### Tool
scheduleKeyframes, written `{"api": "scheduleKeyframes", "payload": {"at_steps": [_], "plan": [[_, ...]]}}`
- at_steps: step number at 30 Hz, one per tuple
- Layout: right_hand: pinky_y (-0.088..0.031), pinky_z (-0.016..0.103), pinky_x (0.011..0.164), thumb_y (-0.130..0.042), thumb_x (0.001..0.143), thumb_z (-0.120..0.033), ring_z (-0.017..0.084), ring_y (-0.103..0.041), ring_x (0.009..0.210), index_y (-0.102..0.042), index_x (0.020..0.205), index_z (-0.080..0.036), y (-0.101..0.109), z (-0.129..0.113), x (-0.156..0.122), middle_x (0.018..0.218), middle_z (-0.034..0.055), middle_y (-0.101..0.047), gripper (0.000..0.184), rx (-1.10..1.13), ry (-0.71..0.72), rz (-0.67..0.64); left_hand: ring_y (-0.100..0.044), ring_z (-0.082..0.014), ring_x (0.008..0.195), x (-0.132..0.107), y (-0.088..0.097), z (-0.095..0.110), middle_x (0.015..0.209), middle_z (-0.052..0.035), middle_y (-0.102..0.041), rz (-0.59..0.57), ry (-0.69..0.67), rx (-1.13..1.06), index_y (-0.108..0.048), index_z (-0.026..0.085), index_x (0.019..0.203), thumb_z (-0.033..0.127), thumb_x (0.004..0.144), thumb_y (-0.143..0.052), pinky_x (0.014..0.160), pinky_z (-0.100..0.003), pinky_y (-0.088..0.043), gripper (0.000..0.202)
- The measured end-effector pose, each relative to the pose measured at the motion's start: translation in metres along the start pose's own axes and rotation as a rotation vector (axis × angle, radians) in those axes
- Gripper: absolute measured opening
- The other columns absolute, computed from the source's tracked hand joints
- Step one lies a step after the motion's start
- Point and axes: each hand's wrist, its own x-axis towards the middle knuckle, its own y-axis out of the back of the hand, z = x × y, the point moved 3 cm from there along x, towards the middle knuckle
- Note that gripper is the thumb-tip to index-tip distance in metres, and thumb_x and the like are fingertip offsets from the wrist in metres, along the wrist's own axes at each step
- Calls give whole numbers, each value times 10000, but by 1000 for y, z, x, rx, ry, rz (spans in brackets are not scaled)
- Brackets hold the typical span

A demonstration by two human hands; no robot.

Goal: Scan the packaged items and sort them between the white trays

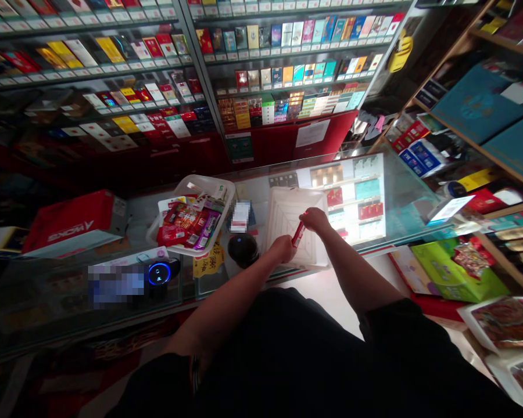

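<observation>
Both my hands hold a small red packet (298, 233) over an empty white tray (283, 216) on a glass counter (387, 174). My left hand (284, 248) grips the packet's lower end with closed fingers. My right hand (315, 220) pinches its upper end. To the left stands a second white tray (225, 187) filled with several red and purple snack packets (188, 225).
A black round object (243, 249) and a yellow tag (208, 262) lie between the trays. A red box (76, 219) and a device with a blue ring (159, 273) sit at the counter's left. Shelves of cigarette packs (283, 69) fill the back wall. Boxes crowd the right-hand shelves (479, 151).
</observation>
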Motion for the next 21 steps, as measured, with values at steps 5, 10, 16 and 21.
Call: {"api": "scheduleKeyframes", "payload": {"at_steps": [5, 10, 16, 21], "plan": [[-583, 299, 749, -688, 877, -343, 249, -777, 860, -791, 995, -142, 21, 17, -2, 928, 123, -802, 255, 366, -65, 45, -772, -188, 792, 2, 7, 2, 905, -108, -815, 65, 35, -162, -774, 141, 1008, 309, 995, -634, 659, -252, -501, 219], [-557, 250, 577, -775, 856, -328, 169, -718, 636, -728, 906, -152, 42, 35, -11, 769, 70, -759, 188, 963, -72, 1, -731, -137, 660, -2, 29, 2, 839, -74, -793, 203, 82, -534, -760, 137, 905, 264, 932, -735, 580, -219, -458, 132], [-565, 270, 663, -874, 760, -498, 168, -726, 696, -703, 859, -150, 64, 53, -21, 739, 66, -745, 400, 1207, 35, 19, -626, -114, 611, -11, 61, 8, 720, -19, -728, 304, -21, -673, -791, 157, 839, 262, 896, -737, 593, -227, -432, 131], [-550, 285, 695, -903, 658, -541, 166, -705, 745, -700, 823, -171, 70, 52, -31, 778, 43, -738, 453, 1265, 119, 99, -575, -124, 637, -26, 94, 7, 698, 5, -707, 371, -134, -554, -830, 176, 885, 335, 874, -732, 598, -247, -386, 187]]}}
